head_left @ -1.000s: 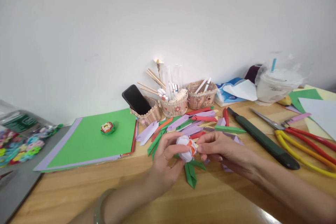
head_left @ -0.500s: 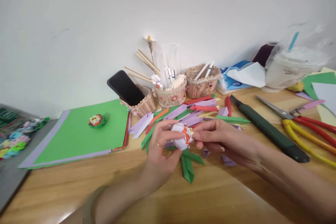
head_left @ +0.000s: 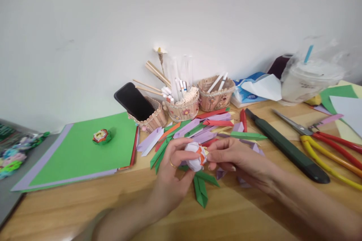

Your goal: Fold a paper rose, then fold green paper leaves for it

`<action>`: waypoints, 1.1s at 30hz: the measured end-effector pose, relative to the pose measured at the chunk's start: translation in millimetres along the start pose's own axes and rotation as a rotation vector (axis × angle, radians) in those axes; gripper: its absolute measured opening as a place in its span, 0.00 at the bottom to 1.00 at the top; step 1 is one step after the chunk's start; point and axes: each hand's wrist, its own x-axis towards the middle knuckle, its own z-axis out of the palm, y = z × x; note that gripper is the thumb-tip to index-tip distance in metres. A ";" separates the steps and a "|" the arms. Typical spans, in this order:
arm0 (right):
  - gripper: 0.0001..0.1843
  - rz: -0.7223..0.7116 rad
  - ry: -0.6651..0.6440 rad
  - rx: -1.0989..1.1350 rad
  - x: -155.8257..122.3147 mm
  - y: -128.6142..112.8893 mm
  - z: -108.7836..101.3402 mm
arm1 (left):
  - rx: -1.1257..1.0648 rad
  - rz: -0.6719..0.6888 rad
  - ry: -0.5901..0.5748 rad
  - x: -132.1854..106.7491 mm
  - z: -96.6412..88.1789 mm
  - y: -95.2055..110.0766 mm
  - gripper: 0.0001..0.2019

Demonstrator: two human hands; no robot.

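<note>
Head view: over to the left, a small paper flower (head_left: 101, 136) sits on green paper (head_left: 73, 163). Along from it, a black phone (head_left: 135, 101) leans in a little wooden basket (head_left: 154, 118). Before me, the left hand (head_left: 171, 173) curls fingers and thumb round a white-and-orange paper bud (head_left: 194, 158), near folded strips (head_left: 186, 128); the right hand (head_left: 234, 154) pinches its yellowish tip. Farther right lie a dark green cutter (head_left: 291, 148) and yellow-handled scissors (head_left: 306, 141).

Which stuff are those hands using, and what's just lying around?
Probably for the job:
white-and-orange paper bundle, held in the left hand, right hand at its yellow end
folded paper strips

Probably just lying about:
phone
drink cup
tissue pack
</note>
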 end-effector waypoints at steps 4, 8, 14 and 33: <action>0.11 -0.025 0.037 -0.043 -2.1 0.1 3.4 | -0.044 -0.032 0.008 -3.0 1.1 0.3 0.17; 0.13 -0.105 0.096 -0.172 -9.0 -3.9 8.3 | -0.264 -0.191 0.064 -3.4 4.6 -0.8 0.16; 0.12 -0.351 0.230 -0.404 -20.2 -7.6 12.6 | -0.682 -0.412 0.120 4.7 7.8 -5.9 0.19; 0.05 -0.973 0.194 -0.916 -19.8 -11.0 4.4 | -1.021 -0.663 -0.074 10.5 -3.1 6.5 0.22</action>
